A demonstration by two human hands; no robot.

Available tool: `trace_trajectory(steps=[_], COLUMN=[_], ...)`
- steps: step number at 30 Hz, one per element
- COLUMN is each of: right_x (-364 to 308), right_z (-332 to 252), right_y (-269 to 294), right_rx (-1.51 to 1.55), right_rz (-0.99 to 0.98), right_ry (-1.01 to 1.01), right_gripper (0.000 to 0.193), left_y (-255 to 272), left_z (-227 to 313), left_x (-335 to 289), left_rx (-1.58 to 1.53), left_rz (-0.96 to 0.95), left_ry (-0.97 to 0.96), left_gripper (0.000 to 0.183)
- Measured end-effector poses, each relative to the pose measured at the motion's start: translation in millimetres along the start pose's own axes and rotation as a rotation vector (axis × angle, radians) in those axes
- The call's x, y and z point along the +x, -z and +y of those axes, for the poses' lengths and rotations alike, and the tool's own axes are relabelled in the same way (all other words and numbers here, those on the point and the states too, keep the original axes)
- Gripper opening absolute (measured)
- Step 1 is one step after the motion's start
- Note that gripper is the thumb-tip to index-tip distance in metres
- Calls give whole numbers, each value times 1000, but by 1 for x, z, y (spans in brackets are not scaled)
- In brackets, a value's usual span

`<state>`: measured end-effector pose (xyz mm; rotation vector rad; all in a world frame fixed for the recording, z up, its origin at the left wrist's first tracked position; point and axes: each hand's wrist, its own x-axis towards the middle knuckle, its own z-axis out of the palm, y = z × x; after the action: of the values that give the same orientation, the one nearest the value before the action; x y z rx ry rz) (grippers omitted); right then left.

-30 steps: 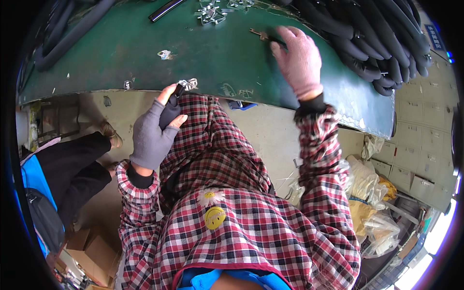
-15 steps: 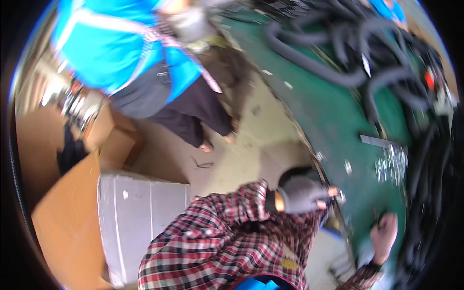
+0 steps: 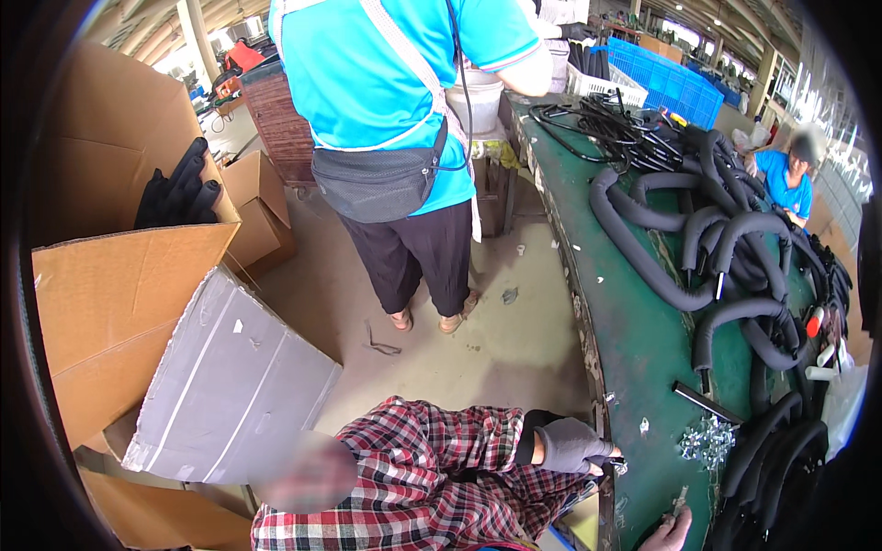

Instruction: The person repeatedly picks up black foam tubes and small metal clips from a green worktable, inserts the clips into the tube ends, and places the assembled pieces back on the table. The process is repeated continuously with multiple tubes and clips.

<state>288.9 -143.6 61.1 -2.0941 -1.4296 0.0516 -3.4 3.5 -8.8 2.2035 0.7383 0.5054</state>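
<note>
My left hand [image 3: 570, 446], in a grey glove with bare fingertips, is at the edge of the green table [image 3: 634, 390]. Its fingers are closed on a small dark and shiny metal piece [image 3: 618, 465]. Low in the picture, my bare right hand [image 3: 671, 533] pinches a small metal part [image 3: 681, 499] above the tabletop; the wrist is cut off by the lower edge. Just beyond that hand is a heap of small shiny metal parts [image 3: 707, 443], with a short dark bar [image 3: 706, 402] beside it.
Black foam-covered tubes [image 3: 643, 262] are piled along the table, and more lie at the right [image 3: 767, 459]. A co-worker in a blue shirt [image 3: 377, 83] stands ahead; another person [image 3: 788, 184] is at the far right. Cardboard boxes [image 3: 138, 303] and a grey panel [image 3: 239, 386] stand left.
My view has shifted and steadied. The right hand now appears lower, nearer the bottom edge, with a metal part visible in its fingers. The left hand remains at the table edge.
</note>
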Motion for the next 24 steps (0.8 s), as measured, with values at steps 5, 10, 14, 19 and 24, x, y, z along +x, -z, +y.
trace_trajectory(steps=[5,10,14,19,24], right_x=[3,10,18,16,16], right_z=[-5,38,-1,5,1], right_y=[-7,-24,-25,-31,-35], right_rx=[87,276,436,515,555], right_rz=[-17,12,-66,-86,-128], right_ry=[-104,-146,-200,-220,-261], right_gripper=[27,9,16,15,22], left_y=[7,-4,11,13,25], left_z=[8,-1,5,11,23], left_x=[-1,9,-2,4,5], left_rx=[35,8,18,47,44], left_rz=[-43,37,25,-3,-55], left_ry=[40,-84,-1,-35,-16], left_gripper=[58,50,49,48,48])
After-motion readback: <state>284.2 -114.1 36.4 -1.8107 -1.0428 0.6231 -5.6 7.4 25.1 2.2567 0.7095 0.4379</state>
